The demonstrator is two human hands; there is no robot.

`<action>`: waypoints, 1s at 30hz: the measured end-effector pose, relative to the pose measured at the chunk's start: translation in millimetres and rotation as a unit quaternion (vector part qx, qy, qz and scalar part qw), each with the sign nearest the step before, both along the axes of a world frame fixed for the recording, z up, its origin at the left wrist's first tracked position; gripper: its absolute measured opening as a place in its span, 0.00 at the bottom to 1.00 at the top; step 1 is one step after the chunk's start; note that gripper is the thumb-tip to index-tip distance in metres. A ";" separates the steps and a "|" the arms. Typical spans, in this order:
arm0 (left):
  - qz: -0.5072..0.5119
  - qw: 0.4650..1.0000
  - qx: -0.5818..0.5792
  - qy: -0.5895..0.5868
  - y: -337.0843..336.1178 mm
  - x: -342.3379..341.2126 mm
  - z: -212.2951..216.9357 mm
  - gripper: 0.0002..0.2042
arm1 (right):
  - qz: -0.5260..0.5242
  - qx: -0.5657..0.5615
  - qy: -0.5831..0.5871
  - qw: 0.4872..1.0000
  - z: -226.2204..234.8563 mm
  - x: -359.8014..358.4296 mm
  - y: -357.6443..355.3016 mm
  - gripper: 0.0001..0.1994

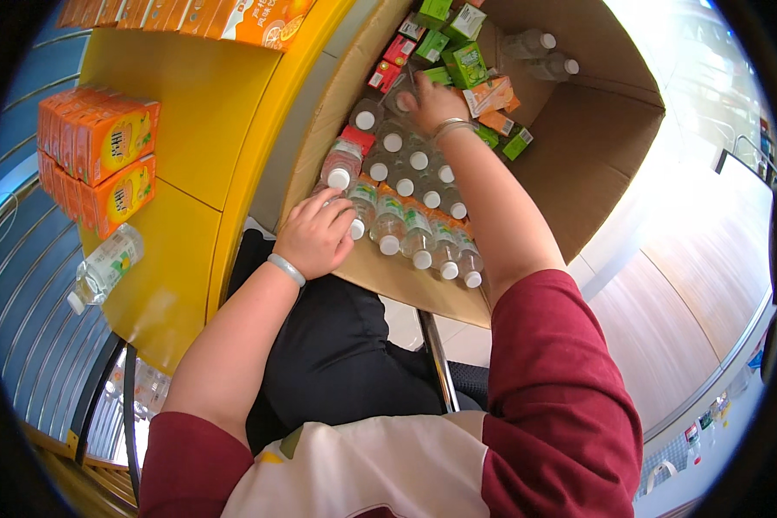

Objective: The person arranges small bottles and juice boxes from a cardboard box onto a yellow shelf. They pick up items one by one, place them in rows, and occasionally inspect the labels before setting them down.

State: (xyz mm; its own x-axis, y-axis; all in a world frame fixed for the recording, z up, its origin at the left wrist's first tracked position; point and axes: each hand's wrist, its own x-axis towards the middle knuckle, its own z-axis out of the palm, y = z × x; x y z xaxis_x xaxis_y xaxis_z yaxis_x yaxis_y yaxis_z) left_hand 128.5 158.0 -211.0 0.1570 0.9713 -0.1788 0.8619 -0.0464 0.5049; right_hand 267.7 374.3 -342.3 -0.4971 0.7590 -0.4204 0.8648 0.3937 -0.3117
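Observation:
A large cardboard box (609,151) stands in front of me with rows of clear plastic bottles inside. Their white caps face me, and the near row (417,240) leans over the front side. My right hand (440,105) reaches deep into the box, its fingers bent around a clear plastic bottle (395,93) beside small juice cartons; the hand partly hides this bottle. My left hand (318,233) lies at the box's near left edge, fingers stretched toward a bottle with a pinkish label (344,160). Those fingertips are beside its cap, apparently without a grip.
Green cartons (466,65), red cartons (390,62) and orange cartons (490,95) fill the box's far part. Two bottles (540,53) lie at its far right. On the yellow shelf (177,216) at left are stacked orange juice packs (104,160) and a lying bottle (108,266).

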 end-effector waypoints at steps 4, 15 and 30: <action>-0.003 1.000 0.001 0.003 1.5 0.3 0.2 0.10 | -0.083 0.270 0.023 0.959 -9.9 35.9 53.9 0.15; -0.007 1.000 -0.006 0.012 1.2 0.2 -0.3 0.10 | -0.241 0.052 -0.037 0.968 -77.4 136.3 188.5 0.26; 0.002 1.000 0.003 -0.001 -0.1 0.1 -0.2 0.10 | -0.191 0.316 0.063 0.927 47.6 96.7 71.3 0.09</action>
